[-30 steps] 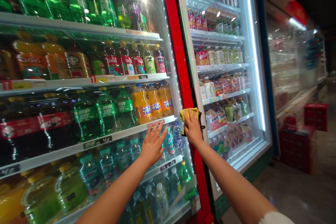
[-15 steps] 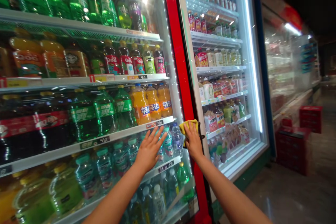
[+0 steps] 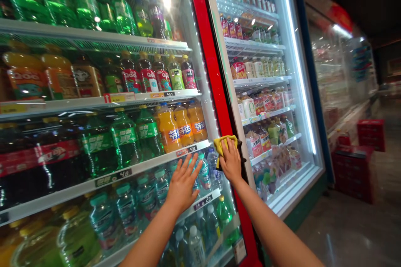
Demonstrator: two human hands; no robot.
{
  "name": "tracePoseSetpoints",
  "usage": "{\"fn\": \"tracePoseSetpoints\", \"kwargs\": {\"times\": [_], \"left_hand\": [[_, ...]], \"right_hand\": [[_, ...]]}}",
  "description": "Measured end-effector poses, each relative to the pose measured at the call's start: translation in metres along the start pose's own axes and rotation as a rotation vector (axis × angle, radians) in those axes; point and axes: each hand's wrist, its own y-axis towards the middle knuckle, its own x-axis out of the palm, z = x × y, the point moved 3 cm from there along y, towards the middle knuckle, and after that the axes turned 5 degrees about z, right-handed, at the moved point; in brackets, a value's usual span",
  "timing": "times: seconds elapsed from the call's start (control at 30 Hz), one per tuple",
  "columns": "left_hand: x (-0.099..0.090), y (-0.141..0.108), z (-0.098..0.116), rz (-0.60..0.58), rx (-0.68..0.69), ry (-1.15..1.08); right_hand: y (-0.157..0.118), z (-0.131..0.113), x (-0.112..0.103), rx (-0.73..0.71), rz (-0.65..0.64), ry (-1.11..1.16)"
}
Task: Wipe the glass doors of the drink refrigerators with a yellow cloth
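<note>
Slightly upward along the red frame [image 3: 211, 60], the yellow cloth [image 3: 218, 150] and the right hand [image 3: 231, 160] are moved since the earlier frame, while the left hand [image 3: 184, 186] is kept at almost the same place. To the left of the red frame, the wide left cooler [image 3: 94, 36] is seen, filled with rows of drink bottles [image 3: 171, 131]; to the right of it, the second cooler [image 3: 305, 87] is placed. Just left of the red frame, the left hand is spread wide and nothing is held by it; whether the cooler's front is touched, it cannot be told. At the red frame itself, the cloth is held under the flattened right hand, with the fingers pointed up along the frame. By this hand the cloth is directly covered, so it is the nearer one; the cloth's long axis cannot be told, as it is bunched. Above the cloth, a long stretch of the red frame is left uncovered; below, the room is narrowed by the right forearm [image 3: 266, 212].
</note>
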Motion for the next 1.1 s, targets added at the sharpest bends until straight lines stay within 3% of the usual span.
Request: {"fn": "tracePoseSetpoints", "kwargs": {"times": [0.07, 0.2, 0.27, 0.33, 0.43, 0.57, 0.63, 0.73, 0.83, 0.97, 1.03, 1.1], "left_hand": [[0.001, -0.001, 0.000, 0.009, 0.013, 0.010], [0.003, -0.002, 0.000, 0.023, 0.023, 0.027], [0.002, -0.002, -0.001, 0.021, 0.027, 0.028], [0.000, -0.003, -0.003, 0.017, 0.042, 0.033], [-0.005, -0.008, -0.009, 0.023, 0.061, 0.046], [-0.015, -0.022, -0.023, 0.043, 0.023, 0.081], [-0.021, -0.028, -0.031, 0.051, -0.028, 0.102], [-0.031, -0.037, -0.041, 0.053, -0.096, 0.124], [-0.040, -0.048, -0.049, 0.032, -0.122, 0.131], [-0.049, -0.068, -0.062, 0.002, -0.115, 0.129], [-0.054, -0.078, -0.068, 0.011, -0.111, 0.136], [-0.057, -0.085, -0.073, 0.026, -0.108, 0.151]], "right_hand": [[-0.002, 0.003, 0.002, 0.022, -0.008, 0.017], [0.038, -0.015, 0.000, 0.092, 0.036, 0.014], [0.050, -0.029, -0.003, 0.029, 0.014, -0.003], [0.043, -0.036, -0.007, -0.125, -0.066, -0.021], [0.009, -0.022, -0.016, -0.356, -0.239, -0.074], [-0.005, -0.002, -0.023, -0.356, -0.301, -0.140], [0.006, -0.014, -0.019, -0.256, -0.228, -0.121], [0.015, -0.052, -0.005, -0.127, -0.108, -0.073], [-0.004, -0.079, 0.005, -0.233, -0.138, -0.062], [-0.036, -0.060, -0.001, -0.468, -0.285, -0.074], [-0.031, -0.043, -0.007, -0.406, -0.262, -0.066], [-0.015, -0.038, -0.008, -0.252, -0.182, -0.045]]}}
